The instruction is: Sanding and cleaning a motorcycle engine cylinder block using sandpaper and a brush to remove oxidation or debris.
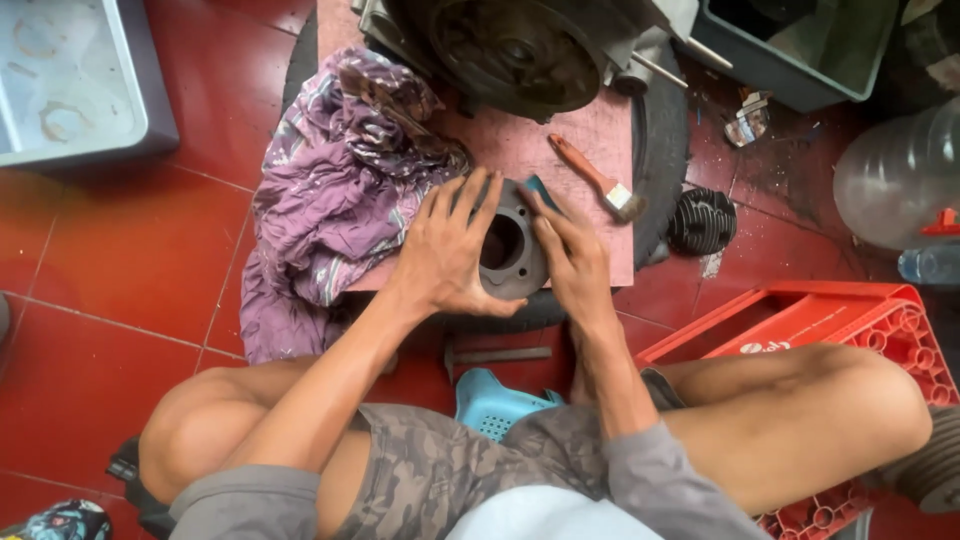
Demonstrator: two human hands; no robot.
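Gripping a grey cylinder (510, 245) (both hands (447, 250))

Light: soft, even daylight, moderately bright; source direction cannot be told. Shadows faint and diffuse, darkest under the engine (520, 45) at the top. Mild sheen on the red floor tiles (110, 300) and the clear water jug (900, 175). Focus sharp at centre; slight softness and wide-angle stretching toward the edges.

Cylinder (512, 250) on board (590, 135), cloth (335, 190) left, brush (600, 180) right.
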